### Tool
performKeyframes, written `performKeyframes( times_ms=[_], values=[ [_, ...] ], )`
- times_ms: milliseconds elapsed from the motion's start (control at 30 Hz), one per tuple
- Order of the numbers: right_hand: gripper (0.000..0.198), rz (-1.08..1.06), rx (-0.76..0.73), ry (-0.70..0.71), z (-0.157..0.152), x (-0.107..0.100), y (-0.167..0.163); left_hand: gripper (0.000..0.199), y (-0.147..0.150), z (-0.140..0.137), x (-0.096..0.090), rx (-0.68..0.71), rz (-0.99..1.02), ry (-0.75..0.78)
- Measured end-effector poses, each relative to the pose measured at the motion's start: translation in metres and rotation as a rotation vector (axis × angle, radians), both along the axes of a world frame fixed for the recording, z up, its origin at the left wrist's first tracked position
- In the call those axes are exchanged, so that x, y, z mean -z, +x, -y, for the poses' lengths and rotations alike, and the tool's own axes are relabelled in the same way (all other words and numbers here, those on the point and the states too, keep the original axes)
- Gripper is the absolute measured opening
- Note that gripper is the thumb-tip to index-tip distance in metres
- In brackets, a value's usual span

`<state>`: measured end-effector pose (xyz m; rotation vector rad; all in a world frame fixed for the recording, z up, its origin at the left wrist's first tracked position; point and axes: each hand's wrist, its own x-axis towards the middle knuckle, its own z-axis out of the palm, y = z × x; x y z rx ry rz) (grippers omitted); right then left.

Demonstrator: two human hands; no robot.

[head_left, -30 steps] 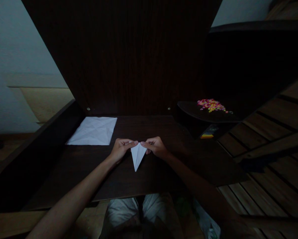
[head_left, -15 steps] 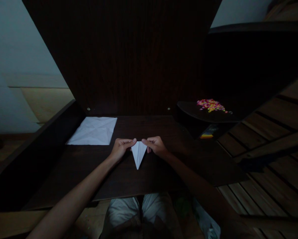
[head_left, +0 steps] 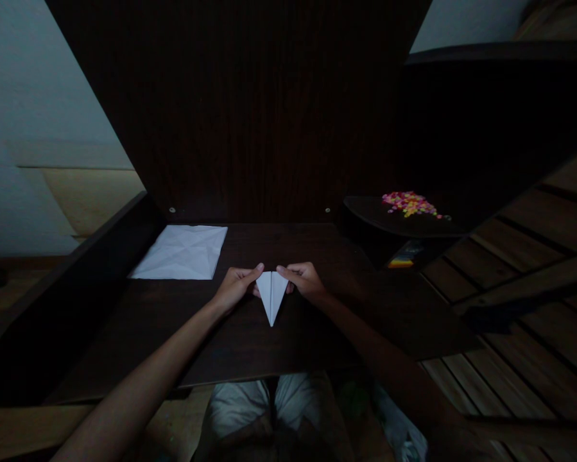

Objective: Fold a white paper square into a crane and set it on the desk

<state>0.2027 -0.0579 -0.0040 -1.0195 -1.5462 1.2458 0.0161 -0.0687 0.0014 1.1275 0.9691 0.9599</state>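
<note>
The left hand (head_left: 233, 285) is pinching the folded white paper (head_left: 271, 295) at ten o'clock, the right hand (head_left: 307, 279) at two; its tip is pointing to six over the desk (head_left: 264, 356). They seem to be evening up a fold, any further crease calling for aligned edges. Outward at ten, creased paper (head_left: 180, 252) is lying; at two, a shelf (head_left: 365, 208) is bearing colourful bits (head_left: 411, 203), something yellow (head_left: 400, 264) showing beneath.
</note>
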Motion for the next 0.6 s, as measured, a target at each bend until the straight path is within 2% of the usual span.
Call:
performKeyframes(
  times_ms=[267,600],
  values=[
    [0.048,-0.011,0.027,-0.005,0.0000,-0.0006,-0.0015,0.048,-0.0039,-0.0001,0.0036,0.071,0.000,0.023],
    [0.047,0.022,0.042,0.015,-0.0003,0.0032,-0.0025,0.042,0.0008,-0.0014,0.0029,0.025,-0.091,0.059]
  ],
)
